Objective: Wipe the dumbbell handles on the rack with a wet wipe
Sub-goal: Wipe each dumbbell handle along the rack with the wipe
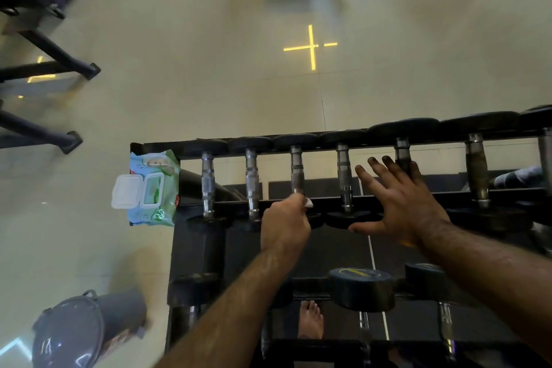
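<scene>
Looking down from a head camera onto a black dumbbell rack, with a bare foot on the floor under the nearest tier. Two forearms reach away from the viewer over the upper tier.

On the left, the left hand has its fingers curled round a small white wet wipe, pressed at the near end of the third dumbbell handle from the left. To the right, the right hand hovers above the near dumbbell heads with fingers spread wide, holding nothing; whether it touches them cannot be told.

Each handle on this tier has its long axis running near to far, with one head toward the viewer and one toward the far rail, side by side like ladder rungs. The two handles farther right look darker, probably dirtier.

Risks, as a judgement: the wipe is bunched so small that a stroke may clean only part of the knurled grip, and it could snag and tear. A hard push might roll the dumbbell on its rails toward the spread hand.

An opened wipe packet lies at the rack's left end, overhanging the edge, where a knock could drop it. A grey bin sits near left.
</scene>
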A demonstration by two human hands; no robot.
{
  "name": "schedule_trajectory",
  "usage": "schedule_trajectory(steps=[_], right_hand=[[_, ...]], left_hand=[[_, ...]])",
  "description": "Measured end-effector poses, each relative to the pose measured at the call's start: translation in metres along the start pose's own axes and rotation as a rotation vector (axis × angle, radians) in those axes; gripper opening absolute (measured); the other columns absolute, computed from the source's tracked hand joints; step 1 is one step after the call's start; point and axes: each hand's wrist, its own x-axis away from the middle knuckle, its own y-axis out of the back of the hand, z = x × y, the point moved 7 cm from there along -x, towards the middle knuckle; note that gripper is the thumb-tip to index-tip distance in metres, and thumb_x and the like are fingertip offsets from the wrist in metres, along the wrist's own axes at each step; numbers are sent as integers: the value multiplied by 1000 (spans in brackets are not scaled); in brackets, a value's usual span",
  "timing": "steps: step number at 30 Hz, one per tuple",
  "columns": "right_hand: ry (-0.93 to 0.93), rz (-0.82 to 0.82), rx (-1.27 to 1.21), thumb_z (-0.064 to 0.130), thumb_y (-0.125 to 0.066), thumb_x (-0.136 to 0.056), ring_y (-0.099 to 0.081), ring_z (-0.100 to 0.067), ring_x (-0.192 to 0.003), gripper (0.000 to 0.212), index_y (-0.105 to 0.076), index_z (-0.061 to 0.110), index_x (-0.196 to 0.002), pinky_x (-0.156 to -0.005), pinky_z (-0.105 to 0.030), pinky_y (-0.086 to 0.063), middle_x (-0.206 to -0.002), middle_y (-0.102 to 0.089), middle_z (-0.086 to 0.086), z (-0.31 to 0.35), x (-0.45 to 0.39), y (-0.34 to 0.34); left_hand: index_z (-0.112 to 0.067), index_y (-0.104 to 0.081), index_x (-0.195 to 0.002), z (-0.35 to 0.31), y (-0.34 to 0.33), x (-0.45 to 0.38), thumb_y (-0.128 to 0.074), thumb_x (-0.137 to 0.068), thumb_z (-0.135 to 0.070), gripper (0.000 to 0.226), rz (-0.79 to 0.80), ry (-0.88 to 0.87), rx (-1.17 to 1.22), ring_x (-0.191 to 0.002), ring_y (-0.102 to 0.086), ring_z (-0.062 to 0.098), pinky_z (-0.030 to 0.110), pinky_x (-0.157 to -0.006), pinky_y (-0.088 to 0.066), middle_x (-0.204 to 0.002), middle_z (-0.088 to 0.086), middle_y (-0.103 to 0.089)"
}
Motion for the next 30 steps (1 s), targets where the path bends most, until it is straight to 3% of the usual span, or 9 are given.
schedule_trajectory(steps=[5, 8, 11, 16, 20, 25, 27, 30], right_hand=[[-3, 9, 4, 112, -2, -62, -2, -33, -166, 134, 5, 33, -170, -131, -64, -4, -180, -4, -7, 1, 0, 1], [-9, 17, 4, 113, -2, -60, 3, -32, -166, 135, 11, 35, -169, -131, -63, -1, -180, 2, -6, 1, 2, 1], [-3, -2, -12, 114, -9, -63, -1, -34, -166, 135, 7, 34, -170, -131, -63, -2, -180, -3, -7, 1, 2, 4], [10, -24, 1, 113, -15, -67, -6, -34, -166, 134, 2, 32, -171, -131, -64, -4, -180, -7, -8, 1, 1, 4], [-1, -19, 0, 113, -13, -66, -4, -33, -166, 135, 1, 31, -172, -131, -64, -4, -180, -5, -8, 0, 1, 3], [-11, 32, 54, 111, -13, -69, -7, -33, -166, 131, 2, 31, -172, -131, -65, -3, -180, -5, -7, 2, 3, 7], [-5, 61, 91, 110, -11, -71, -13, -32, -165, 129, -6, 29, -172, -130, -66, -2, -179, -13, -7, 5, 5, 10], [40, -6, 40, 108, -19, -72, -35, -29, -158, 129, -34, 22, -166, -130, -68, -6, -169, -41, -6, 24, 9, 28]], left_hand=[[-22, -73, -113, -34, 3, -18, -70, -98, -19, 16, 93, -281, -82, -90, -72, 17, 39, -85, -61, -98, -1, -76], [-24, -68, -123, -47, -17, -20, -69, -98, -19, 25, 411, -489, -278, -94, -70, 18, 40, -90, -60, -103, -1, -74], [-25, -68, -120, -29, -5, -24, -64, -102, -23, 18, 580, -390, -258, -95, -66, 14, 34, -89, -56, -102, -3, -69], [-24, -69, -108, 4, 40, -45, -63, -103, -29, 10, 369, -188, -297, -90, -62, 9, 29, -88, -51, -94, -7, -65], [-23, -65, -116, -11, 8, -19, -65, -100, -19, 16, 420, -31, -300, -95, -61, 15, 39, -94, -56, -104, -2, -65], [-26, -71, -105, -3, 21, -23, -68, -99, -18, 11, 244, 176, 207, -90, -66, 8, 24, -70, -55, -98, -5, -69], [-25, -72, -106, 7, 40, -27, -67, -99, -12, 16, 152, 206, 360, -95, -69, 9, 23, -73, -58, -101, -4, -72], [-26, -71, -107, 32, 70, -28, -67, -98, -8, 20, 0, 255, 486, -99, -70, 10, 30, -85, -61, -105, -4, -72]])
